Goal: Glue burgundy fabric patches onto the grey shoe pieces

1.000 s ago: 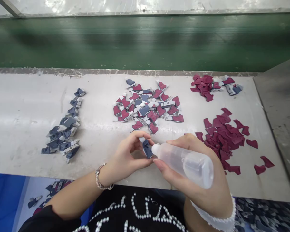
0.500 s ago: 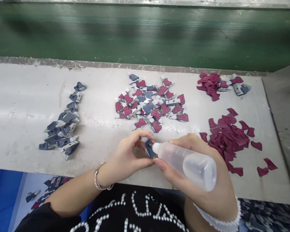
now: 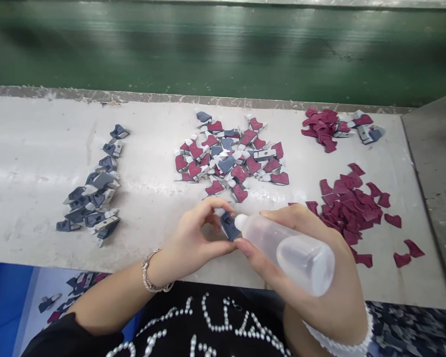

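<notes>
On my feed, the person wears a black top [image 3: 211, 322] with letter-like shapes picked out in rows of white pearl beads [image 3: 217, 317]. A black sleeve [image 3: 70, 339] ends partway along the left arm, leaving the forearm bare. A silver link bracelet [image 3: 150, 271] circles the left wrist [image 3: 159, 270], and I can see a ruffled white cuff [image 3: 338, 342] at the right wrist [image 3: 330, 322].

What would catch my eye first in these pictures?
The clear squeeze bottle in the right hand stands out at centre front, its tip against a small navy piece pinched by the left hand. Beyond them, on a white bench, lie loose heaps: navy pieces at left, mixed navy-and-red pieces in the middle, dark red cutouts at right.
</notes>
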